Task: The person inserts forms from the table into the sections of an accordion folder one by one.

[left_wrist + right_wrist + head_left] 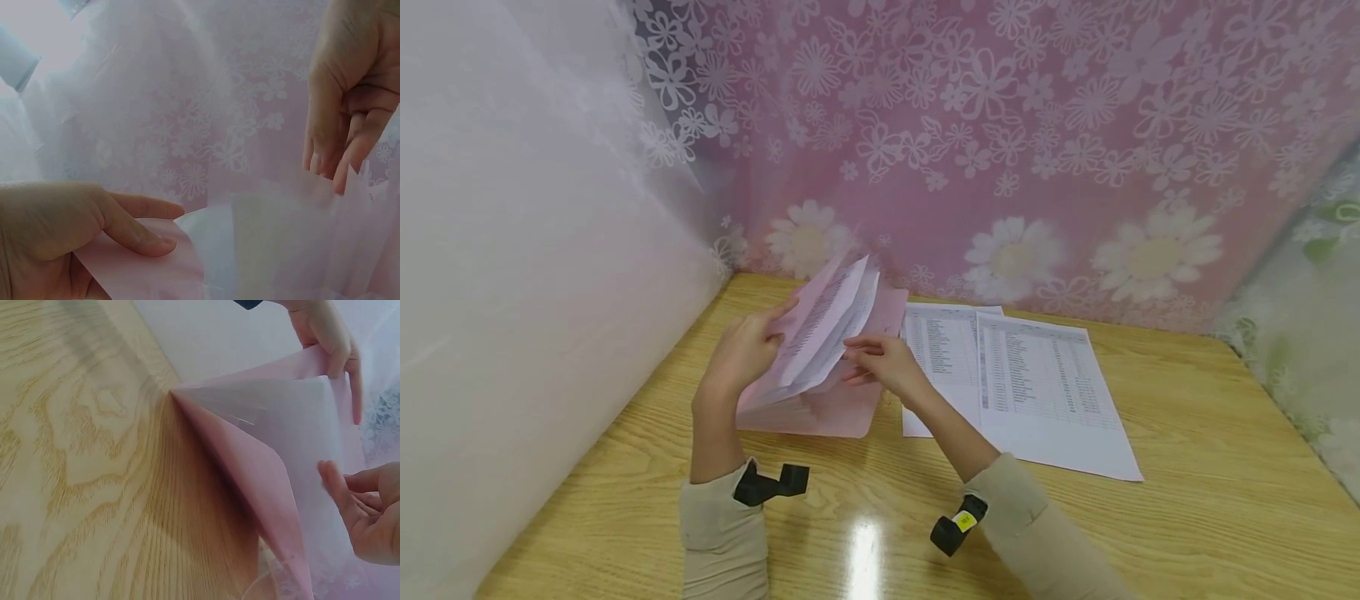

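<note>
pink folder (842, 408) lies on the table, front flap lifted upright; printed sheets (823, 333) stand tilted inside it, fanned apart.

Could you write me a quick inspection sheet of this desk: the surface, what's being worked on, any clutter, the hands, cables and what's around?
Surface: wooden table, pale grain, with a glare spot near the front edge.
Job's things: pink folder lying open on the table, its cover lifted; printed sheets standing up inside it.
Clutter: two loose printed pages lying flat to the right of the folder, overlapping.
Hands: left hand holds up the folder's cover; right hand has its fingers at the edge of the sheets.
Cables: nothing seen.
Surroundings: pink flowered curtain behind, white sheeting on the left.
</note>
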Demonstrator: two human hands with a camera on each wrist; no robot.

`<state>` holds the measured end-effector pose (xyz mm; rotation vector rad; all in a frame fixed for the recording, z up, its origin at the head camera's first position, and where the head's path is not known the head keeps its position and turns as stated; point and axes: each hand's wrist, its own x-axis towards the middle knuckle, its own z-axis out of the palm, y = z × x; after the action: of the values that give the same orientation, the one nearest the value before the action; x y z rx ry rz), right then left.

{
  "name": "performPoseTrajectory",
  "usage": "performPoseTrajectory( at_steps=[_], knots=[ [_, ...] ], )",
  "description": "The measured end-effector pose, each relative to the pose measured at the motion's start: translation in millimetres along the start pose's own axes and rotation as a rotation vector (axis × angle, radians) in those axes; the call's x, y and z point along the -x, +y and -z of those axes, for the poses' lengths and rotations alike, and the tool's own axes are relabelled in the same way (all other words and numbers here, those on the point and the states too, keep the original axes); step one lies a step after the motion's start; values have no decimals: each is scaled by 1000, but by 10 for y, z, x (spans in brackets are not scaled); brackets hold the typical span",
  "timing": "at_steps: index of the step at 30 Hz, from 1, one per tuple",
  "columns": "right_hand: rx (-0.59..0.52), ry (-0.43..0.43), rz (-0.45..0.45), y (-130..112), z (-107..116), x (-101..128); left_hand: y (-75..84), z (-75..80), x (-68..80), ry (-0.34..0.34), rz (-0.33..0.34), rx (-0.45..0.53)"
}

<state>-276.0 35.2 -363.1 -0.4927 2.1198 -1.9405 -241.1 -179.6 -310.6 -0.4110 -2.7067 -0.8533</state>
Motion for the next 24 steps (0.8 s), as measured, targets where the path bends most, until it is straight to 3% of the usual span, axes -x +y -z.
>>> performPoseTrajectory(
  at_steps=[6,16,24],
  knots=[
    [-37,37,94,26,280,141,-4,6,-6,-15,16,15],
    [28,109,67,77,934,457,-4,-5,-7,-6,4,12],
    [89,248,98,114,1487,750,-48,10,-1,-2,4,22]
  ],
)
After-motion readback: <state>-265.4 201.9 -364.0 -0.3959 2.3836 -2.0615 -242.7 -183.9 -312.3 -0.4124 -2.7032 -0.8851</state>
